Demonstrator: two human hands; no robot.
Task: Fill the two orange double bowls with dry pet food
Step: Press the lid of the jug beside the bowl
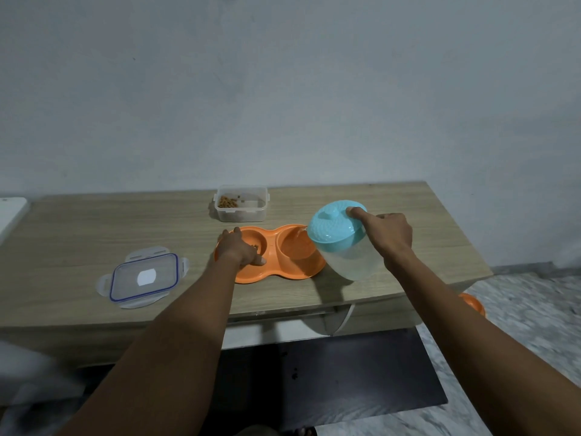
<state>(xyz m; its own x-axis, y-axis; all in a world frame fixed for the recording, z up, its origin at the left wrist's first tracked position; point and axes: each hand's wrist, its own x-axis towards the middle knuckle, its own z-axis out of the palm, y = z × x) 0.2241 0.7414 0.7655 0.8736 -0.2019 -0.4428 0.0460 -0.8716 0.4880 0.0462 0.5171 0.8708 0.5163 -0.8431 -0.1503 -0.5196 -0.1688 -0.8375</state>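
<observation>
Left of table [78,234]: clear lid [144,278] lying flat, off its box. Left hand [240,250] palm-down over left compartment of the orange double bowl [283,269], fingers reaching the far-left rim; can't tell if they hook it. A few kibbles [255,246] show by the hand. The clear box [240,212] just beyond still has food in it.

The bowl's long axis runs left-right, roughly parallel to the near table edge, with both compartments facing up.

Right hand [390,237] is clamped on a translucent jug [349,262], one digit pressing its teal lid [330,228]. The jug is tipped left, mouth over the right compartment. Contents unreadable.

Step, my read: first bowl is mid-fill, the left hand steadying it. Next: keep the mouth inside the rim, then right the jug. Second orange bowl [473,305] is on the floor, far right, mostly hidden and likely not yet filled.
</observation>
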